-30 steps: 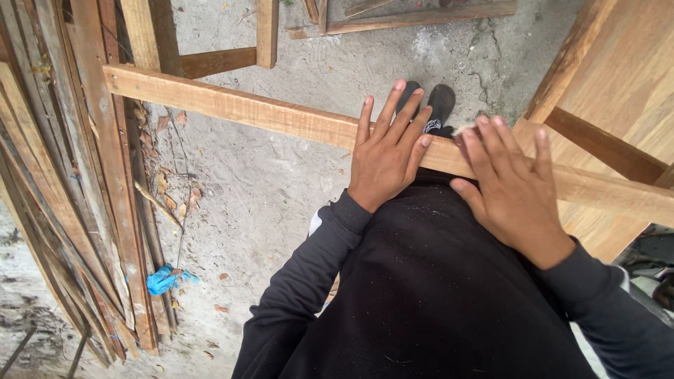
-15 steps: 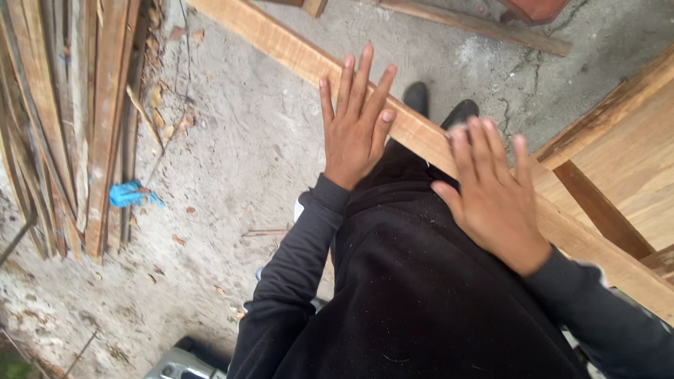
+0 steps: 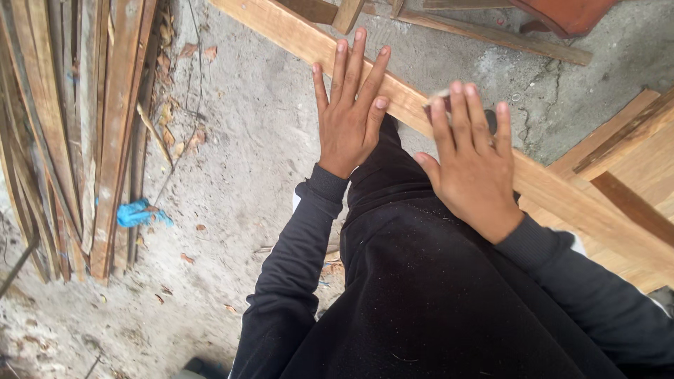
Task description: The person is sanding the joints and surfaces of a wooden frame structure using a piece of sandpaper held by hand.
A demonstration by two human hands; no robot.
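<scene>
A long pale wooden plank (image 3: 284, 31) runs slantwise from the top left to the right edge, across my body in a black sweater. My left hand (image 3: 349, 116) lies flat on it with the fingers spread and holds nothing. My right hand (image 3: 472, 165) lies flat on the plank further right, fingers close together. Under its fingertips it presses a small dark sheet with a pale edge (image 3: 437, 100) against the wood. A dark shoe tip shows just beyond the right hand's fingers.
A stack of thin wooden slats (image 3: 84, 133) leans at the left over a dusty concrete floor (image 3: 239, 140). A blue scrap (image 3: 137, 213) lies at the stack's foot. A wooden panel with a darker brace (image 3: 632, 182) stands at the right. A red-brown object (image 3: 569, 12) sits at the top.
The view has swung, so the plank now looks steeper. Both hands stay flat on it, and the dark sheet now shows under the right fingertips.
</scene>
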